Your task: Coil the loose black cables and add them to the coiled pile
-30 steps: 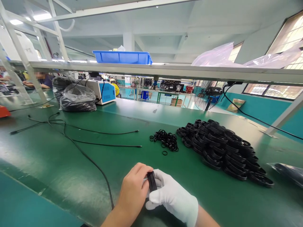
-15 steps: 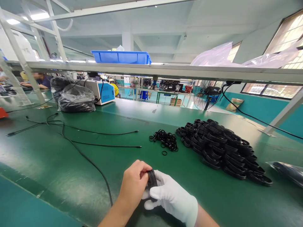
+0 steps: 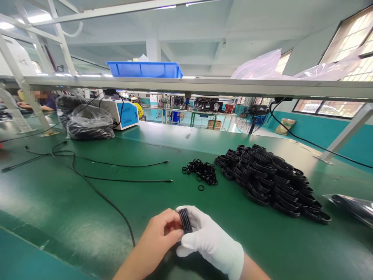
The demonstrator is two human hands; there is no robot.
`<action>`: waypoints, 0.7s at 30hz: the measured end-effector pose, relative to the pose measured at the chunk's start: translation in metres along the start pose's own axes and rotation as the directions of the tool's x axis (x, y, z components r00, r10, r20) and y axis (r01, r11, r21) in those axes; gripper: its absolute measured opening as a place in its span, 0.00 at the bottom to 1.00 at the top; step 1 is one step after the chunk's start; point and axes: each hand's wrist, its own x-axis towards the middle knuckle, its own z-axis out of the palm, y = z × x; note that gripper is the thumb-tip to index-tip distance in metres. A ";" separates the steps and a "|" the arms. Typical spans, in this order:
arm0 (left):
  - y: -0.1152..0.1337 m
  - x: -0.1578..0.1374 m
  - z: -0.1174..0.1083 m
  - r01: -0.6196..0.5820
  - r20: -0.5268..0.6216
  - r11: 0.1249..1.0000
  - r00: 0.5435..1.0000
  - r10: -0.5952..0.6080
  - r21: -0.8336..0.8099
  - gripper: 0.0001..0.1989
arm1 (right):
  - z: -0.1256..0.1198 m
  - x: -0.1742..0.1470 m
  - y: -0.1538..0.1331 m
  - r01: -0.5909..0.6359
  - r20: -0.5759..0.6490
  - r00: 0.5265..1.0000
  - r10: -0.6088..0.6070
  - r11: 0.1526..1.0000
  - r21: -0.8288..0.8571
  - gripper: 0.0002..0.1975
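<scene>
A coiled black cable point(image 3: 185, 220) is held upright between my two hands, low in the middle of the head view. My right hand point(image 3: 208, 239), in a white glove, is closed round the coil's right side. At its left side my bare left hand point(image 3: 161, 237) pinches the coil with thumb and fingers; the fingertips are partly hidden. Beyond my hands lies a small pile of little black rings point(image 3: 203, 171), with one loose ring point(image 3: 201, 188) in front. To the right is a big heap of coiled black cables point(image 3: 266, 177).
Loose black cables point(image 3: 105, 196) stretch over the green table point(image 3: 157, 198) on the left. Behind them stand a plastic bag of black items point(image 3: 90, 122) and a blue-and-white machine point(image 3: 125, 112). A shelf point(image 3: 204, 84) crosses above, bearing a blue bin point(image 3: 144, 70). A person sits far left.
My left hand has shifted slightly left and down, its fingers lower on the coil. The coil is tilted a little differently, and the whole view has moved slightly.
</scene>
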 end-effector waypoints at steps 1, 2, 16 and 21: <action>0.000 0.001 0.000 -0.003 -0.009 1.000 1.000 0.003 0.006 0.05 | 0.000 0.000 0.001 -0.003 0.017 1.000 0.003 1.000 0.013 0.29; 0.000 0.001 0.000 -0.006 -0.015 1.000 1.000 0.006 0.005 0.05 | -0.001 0.000 0.002 -0.015 0.034 0.999 0.014 0.999 0.038 0.27; -0.001 0.001 -0.012 0.013 -0.077 0.997 0.997 -0.019 -0.073 0.06 | -0.006 -0.004 -0.004 -0.119 0.141 0.986 0.088 0.967 0.225 0.21; -0.001 0.005 -0.023 -0.018 -0.008 0.980 1.000 0.017 -0.199 0.12 | -0.007 -0.007 -0.009 -0.200 0.332 0.940 0.077 0.914 0.353 0.22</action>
